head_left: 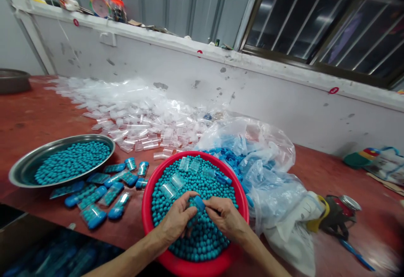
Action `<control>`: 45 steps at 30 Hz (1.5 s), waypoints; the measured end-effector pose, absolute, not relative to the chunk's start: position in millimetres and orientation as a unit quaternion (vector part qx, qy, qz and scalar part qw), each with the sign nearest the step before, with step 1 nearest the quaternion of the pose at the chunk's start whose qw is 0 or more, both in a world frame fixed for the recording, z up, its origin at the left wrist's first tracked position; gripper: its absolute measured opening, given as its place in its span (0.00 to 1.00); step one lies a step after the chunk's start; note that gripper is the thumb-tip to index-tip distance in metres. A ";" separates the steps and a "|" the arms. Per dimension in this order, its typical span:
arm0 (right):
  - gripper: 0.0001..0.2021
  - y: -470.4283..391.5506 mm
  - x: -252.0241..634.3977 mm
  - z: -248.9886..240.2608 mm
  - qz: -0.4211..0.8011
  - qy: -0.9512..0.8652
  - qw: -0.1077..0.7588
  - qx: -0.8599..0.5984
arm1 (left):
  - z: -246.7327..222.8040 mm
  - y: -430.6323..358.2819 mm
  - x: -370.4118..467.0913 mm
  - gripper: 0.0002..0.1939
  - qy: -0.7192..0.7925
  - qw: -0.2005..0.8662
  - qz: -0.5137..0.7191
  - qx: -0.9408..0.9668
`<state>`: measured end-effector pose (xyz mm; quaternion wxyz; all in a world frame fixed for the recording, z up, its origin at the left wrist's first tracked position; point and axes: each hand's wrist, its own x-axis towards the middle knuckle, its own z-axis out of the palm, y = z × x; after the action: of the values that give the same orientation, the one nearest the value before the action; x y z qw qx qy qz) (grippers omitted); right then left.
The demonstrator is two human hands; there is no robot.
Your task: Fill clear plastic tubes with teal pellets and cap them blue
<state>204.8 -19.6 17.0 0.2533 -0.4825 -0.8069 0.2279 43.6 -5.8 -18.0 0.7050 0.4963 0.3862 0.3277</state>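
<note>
Over a red basin full of turquoise beads, my left hand is closed around a small clear plastic case, mostly hidden by the fingers. A blue cap shows at its upper end. My right hand pinches the cap's right side between thumb and fingers. Whether the cap is fully seated cannot be seen. Several open clear cases lie on the beads, and a blue-capped one rests near the basin's right rim.
Left of the basin, filled blue-capped cases lie beside a steel bowl of beads. Behind is a heap of clear cases. A plastic bag with blue caps touches the right side. A blue pen lies farther right.
</note>
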 end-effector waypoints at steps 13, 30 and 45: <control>0.17 -10.6 223.5 12.3 0.535 -0.575 0.363 -0.502 | -14.0 -3.6 40.3 0.20 0.374 0.711 0.286 0.522; 0.45 -34.6 179.9 0.0 0.308 -0.736 0.203 -0.568 | -10.4 -7.5 41.2 0.23 0.382 0.620 0.407 0.551; 0.35 -38.3 163.2 4.0 0.267 -0.745 0.270 -0.548 | 2.1 -8.2 47.7 0.12 0.446 0.576 0.397 0.558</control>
<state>163.2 -38.3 4.0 0.2704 -0.5478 -0.7454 0.2669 47.7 -8.2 2.1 0.5763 0.5578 0.4461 0.3972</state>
